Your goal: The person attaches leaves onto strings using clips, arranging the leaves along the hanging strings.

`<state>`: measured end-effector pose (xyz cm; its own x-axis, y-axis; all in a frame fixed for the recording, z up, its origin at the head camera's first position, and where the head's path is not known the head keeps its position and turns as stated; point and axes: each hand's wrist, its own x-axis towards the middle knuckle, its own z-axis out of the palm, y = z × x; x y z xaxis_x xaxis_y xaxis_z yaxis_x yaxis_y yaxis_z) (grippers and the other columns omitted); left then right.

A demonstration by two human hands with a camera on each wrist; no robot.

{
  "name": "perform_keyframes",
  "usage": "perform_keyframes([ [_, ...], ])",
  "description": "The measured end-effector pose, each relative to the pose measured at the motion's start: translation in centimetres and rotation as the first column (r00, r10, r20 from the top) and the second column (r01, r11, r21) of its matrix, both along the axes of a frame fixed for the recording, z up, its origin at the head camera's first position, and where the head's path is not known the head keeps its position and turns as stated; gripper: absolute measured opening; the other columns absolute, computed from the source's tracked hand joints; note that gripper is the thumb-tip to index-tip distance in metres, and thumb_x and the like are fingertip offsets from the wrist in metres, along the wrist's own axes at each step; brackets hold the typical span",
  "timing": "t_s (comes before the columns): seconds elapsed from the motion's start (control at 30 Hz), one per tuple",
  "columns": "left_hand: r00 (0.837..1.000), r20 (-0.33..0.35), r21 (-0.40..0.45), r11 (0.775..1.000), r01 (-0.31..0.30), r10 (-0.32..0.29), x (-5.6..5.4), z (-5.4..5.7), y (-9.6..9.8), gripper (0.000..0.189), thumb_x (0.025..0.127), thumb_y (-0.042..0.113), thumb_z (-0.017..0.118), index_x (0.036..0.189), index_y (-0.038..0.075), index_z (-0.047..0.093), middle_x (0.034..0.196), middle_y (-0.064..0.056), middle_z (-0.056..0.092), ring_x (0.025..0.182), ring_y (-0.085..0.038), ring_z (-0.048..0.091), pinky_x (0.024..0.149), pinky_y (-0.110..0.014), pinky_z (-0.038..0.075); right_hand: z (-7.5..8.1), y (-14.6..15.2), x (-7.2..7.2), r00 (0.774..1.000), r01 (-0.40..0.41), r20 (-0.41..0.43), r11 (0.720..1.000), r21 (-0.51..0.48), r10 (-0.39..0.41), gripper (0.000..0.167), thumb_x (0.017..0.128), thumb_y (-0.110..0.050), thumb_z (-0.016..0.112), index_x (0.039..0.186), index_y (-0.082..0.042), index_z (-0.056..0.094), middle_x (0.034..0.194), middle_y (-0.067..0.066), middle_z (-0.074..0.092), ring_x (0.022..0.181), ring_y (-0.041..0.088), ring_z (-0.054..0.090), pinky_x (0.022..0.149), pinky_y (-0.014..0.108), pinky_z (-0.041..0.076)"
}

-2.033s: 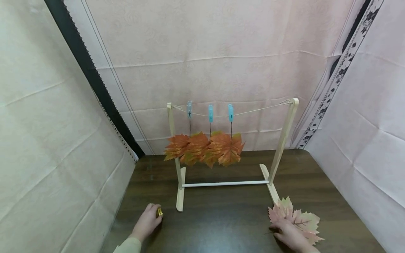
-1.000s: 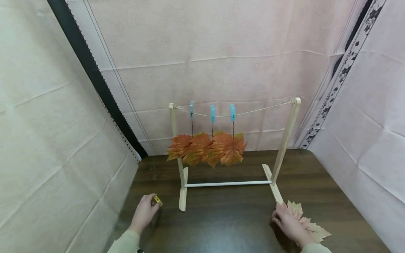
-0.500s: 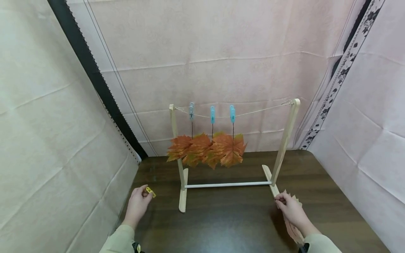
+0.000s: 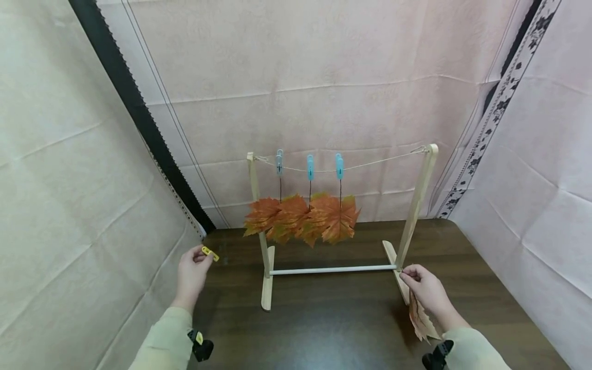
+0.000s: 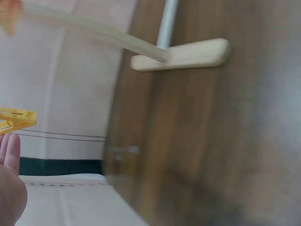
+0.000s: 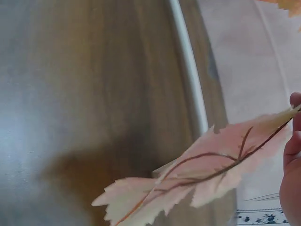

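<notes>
My left hand (image 4: 190, 272) pinches a yellow clothespin (image 4: 210, 253) above the table, left of the wooden stand; the same yellow clothespin (image 5: 18, 118) shows at the left edge of the left wrist view. By the stand's right foot, my right hand (image 4: 427, 290) pinches a pale pink and cream artificial leaf (image 4: 422, 319) near its stem, so the leaf hangs down. The right wrist view shows the leaf's dark veins along the leaf (image 6: 225, 165). On the stand's string (image 4: 374, 161), three blue clothespins (image 4: 310, 167) hold orange leaves (image 4: 339, 218) by their stems.
The stand has a left post (image 4: 255, 180), a right post (image 4: 418, 200) and a white crossbar (image 4: 330, 270) low between them. It stands on a dark wooden table (image 4: 324, 324). Pale cloth (image 4: 324, 61) encloses the back and both sides.
My left hand has risen and moved forward and left with the yellow clothespin. My right hand has lifted the pink leaf off the table, and it now hangs. The hung leaves stay put.
</notes>
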<state>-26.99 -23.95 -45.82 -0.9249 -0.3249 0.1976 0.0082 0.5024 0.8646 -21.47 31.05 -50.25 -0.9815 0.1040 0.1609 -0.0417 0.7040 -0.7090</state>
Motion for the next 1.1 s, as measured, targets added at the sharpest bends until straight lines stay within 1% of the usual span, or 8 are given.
perform_keyframes([
  [0.13,0.998,-0.051,0.018,0.999,-0.027,0.028,-0.9,2.9,0.2,0.042,0.091,0.016,0.059,0.126,-0.005,0.051,0.110,-0.014,0.051,0.098,-0.019,0.050,0.070,-0.009,0.039,1.6,0.1,-0.8,1.000,-0.013,-0.019,1.000,-0.002,0.013,0.024,0.093,-0.027,0.059,0.100,-0.004,0.061,0.087,0.005,0.061,0.074,0.016,0.053,0.061,0.030,0.044],
  [0.3,0.991,-0.127,0.035,0.998,-0.046,0.050,-1.7,5.8,0.8,0.042,0.091,0.019,0.060,0.127,-0.001,0.053,0.110,-0.010,0.050,0.096,-0.012,0.048,0.075,-0.013,0.039,3.6,0.0,-2.1,0.997,-0.044,-0.069,0.999,0.022,0.045,0.025,0.094,-0.029,0.058,0.100,-0.006,0.062,0.090,0.004,0.064,0.083,0.019,0.055,0.072,0.036,0.045],
  [0.47,0.988,-0.141,0.057,0.997,-0.048,0.055,-2.3,7.5,1.3,0.041,0.091,0.021,0.060,0.126,0.001,0.054,0.109,-0.008,0.050,0.093,-0.008,0.047,0.071,-0.013,0.041,5.2,-0.4,-2.9,0.995,-0.072,-0.067,0.997,-0.004,0.072,0.028,0.095,-0.033,0.055,0.100,-0.007,0.061,0.092,0.006,0.064,0.087,0.022,0.055,0.078,0.040,0.044],
  [0.6,0.989,-0.139,0.065,0.997,-0.047,0.056,-2.7,8.6,1.7,0.041,0.091,0.024,0.059,0.126,0.002,0.055,0.110,-0.008,0.051,0.092,-0.009,0.048,0.065,-0.013,0.043,6.0,-0.5,-3.1,0.996,-0.072,-0.058,0.997,-0.004,0.072,0.029,0.095,-0.034,0.055,0.101,-0.007,0.062,0.094,0.006,0.064,0.089,0.023,0.055,0.078,0.040,0.044],
  [0.73,0.988,-0.141,0.056,0.997,-0.049,0.057,-2.9,9.4,1.9,0.041,0.092,0.026,0.058,0.126,0.002,0.055,0.110,-0.008,0.052,0.094,-0.010,0.048,0.071,-0.015,0.041,6.4,-0.5,-3.4,0.996,-0.068,-0.052,0.998,-0.014,0.067,0.030,0.094,-0.035,0.056,0.100,-0.007,0.062,0.094,0.007,0.063,0.088,0.023,0.055,0.075,0.038,0.044],
  [0.87,0.985,-0.164,0.095,0.995,-0.039,0.054,-3.0,10.4,2.2,0.041,0.092,0.025,0.058,0.127,0.003,0.055,0.109,-0.006,0.051,0.094,-0.010,0.047,0.075,-0.017,0.041,6.8,-0.6,-3.7,0.996,-0.065,-0.060,0.998,-0.025,0.063,0.029,0.094,-0.035,0.056,0.100,-0.007,0.063,0.094,0.007,0.064,0.089,0.023,0.056,0.076,0.038,0.044],
  [1.0,0.982,-0.184,0.074,0.997,-0.030,0.043,-3.2,12.1,2.6,0.042,0.093,0.027,0.058,0.128,0.004,0.055,0.110,-0.005,0.051,0.096,-0.010,0.047,0.076,-0.016,0.042,7.4,-0.5,-3.8,0.995,-0.058,-0.079,0.998,-0.026,0.056,0.029,0.094,-0.035,0.057,0.098,-0.007,0.063,0.093,0.007,0.065,0.089,0.023,0.056,0.076,0.038,0.044],
  [1.1,0.981,-0.192,0.044,0.999,-0.006,0.014,-3.4,13.6,3.2,0.042,0.093,0.029,0.056,0.128,0.005,0.054,0.113,-0.006,0.050,0.099,-0.011,0.048,0.077,-0.017,0.043,8.0,-0.4,-3.9,0.994,-0.053,-0.095,0.998,-0.019,0.051,0.030,0.094,-0.035,0.057,0.098,-0.007,0.064,0.093,0.007,0.066,0.088,0.023,0.056,0.076,0.039,0.043],
])
